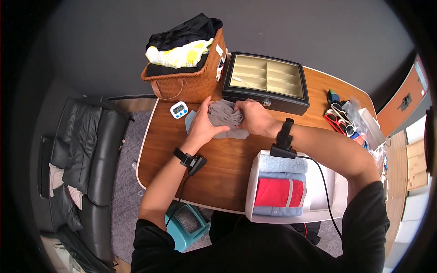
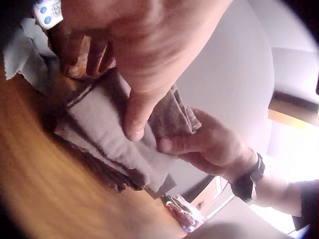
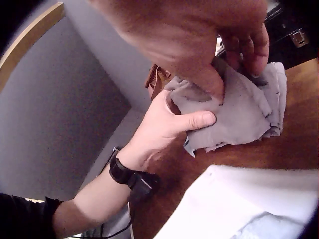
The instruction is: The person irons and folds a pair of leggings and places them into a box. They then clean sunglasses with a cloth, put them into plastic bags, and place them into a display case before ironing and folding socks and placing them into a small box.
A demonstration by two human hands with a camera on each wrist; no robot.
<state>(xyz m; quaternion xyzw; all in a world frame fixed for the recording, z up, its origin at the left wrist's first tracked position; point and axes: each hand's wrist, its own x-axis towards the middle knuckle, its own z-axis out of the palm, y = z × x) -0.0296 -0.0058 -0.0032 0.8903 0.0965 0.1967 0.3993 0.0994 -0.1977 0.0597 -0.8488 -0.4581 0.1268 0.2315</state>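
Both hands on one grey cloth (image 1: 225, 113), folded in layers and bunched at the top. Left hand (image 1: 202, 127): grip closed on the cloth's left side, thumb laid across the fabric, fingers round the far side. Right hand (image 1: 257, 119): grip pinching the cloth's right side, its thumb pressing near the left thumb. Cloth sits between the hands over the wooden surface (image 1: 214, 168), in front of the black display case (image 1: 282, 102); can't tell if its whole underside touches down. Small blue-grey cloth (image 1: 189, 119) lies just left of it, partly hidden by the left hand, with the white timer (image 1: 179, 109) beside that. Behind the timer: woven basket (image 1: 195, 86) heaped with a black garment (image 1: 186, 32) and a white-and-yellow garment (image 1: 180, 54). Display case has a clear lid, lid down, pale compartments under it. White box (image 1: 250, 195) at the near edge, under the right forearm: light-blue towel (image 1: 282, 164) toward the far end, blue folded garment (image 1: 277, 212) next to it, red folded item (image 1: 273, 191) with a pale stripe on top of that. Far right of the surface: several pairs of glasses (image 1: 336, 123) in a cluster with clear plastic. Teal stool (image 1: 186, 232) on the floor at the near left, black sofa (image 1: 98, 159) further left.
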